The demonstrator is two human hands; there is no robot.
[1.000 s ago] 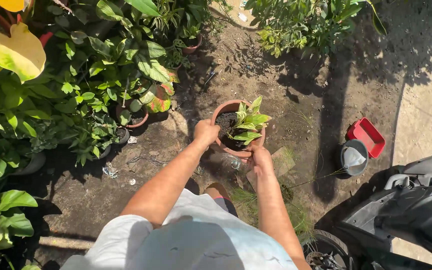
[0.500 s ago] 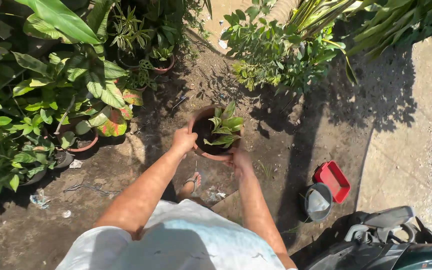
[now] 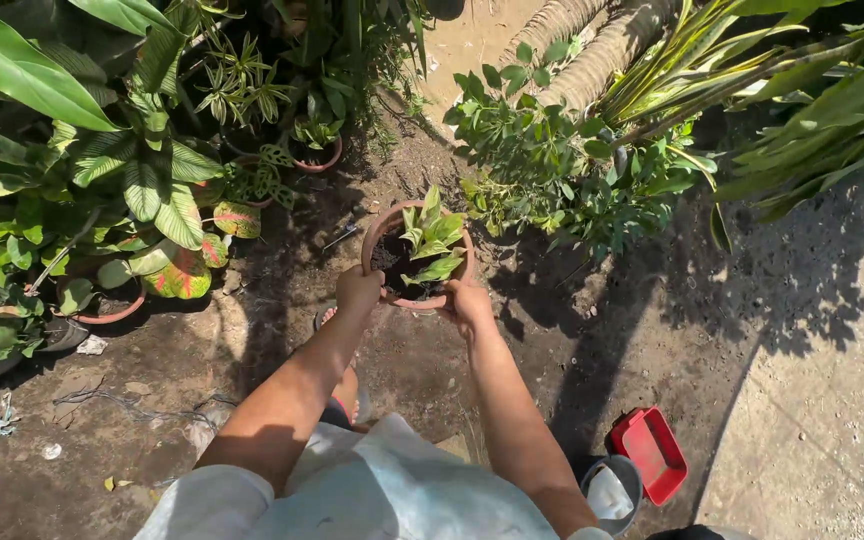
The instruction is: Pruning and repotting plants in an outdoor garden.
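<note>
A person carries a terracotta pot (image 3: 392, 292) with 2 bare hands above a patch of dark garden soil (image 3: 282, 330), seen from a head-worn camera looking straight down. Far left of the pot, broad-leaved potted plants (image 3: 142, 190) crowd the bed, 1 of them a pink-and-green leafed plant (image 3: 182, 275) standing in its own clay pot (image 3: 112, 310). Nearer, the left hand (image 3: 357, 292) is clenched on the pot's left rim, fingers wrapped over the edge. The pot itself sits upright, mouth facing the camera, its long axis running vertically toward the ground; it holds dark earth and a small plant with pale green striped leaves (image 3: 432, 245) that lean toward the pot's right side. The right hand (image 3: 469, 300) grasps the pot's lower right rim, fingers curled beneath and partly hidden. Open soil lies just beyond the pot's top edge and to its left; immediately right of it a leafy green shrub (image 3: 552, 170) closes in. Well below and right of the pot, a grey bucket (image 3: 612, 490) touches a red tray (image 3: 652, 452) at the edge of the pale paved ground (image 3: 832, 400).
</note>
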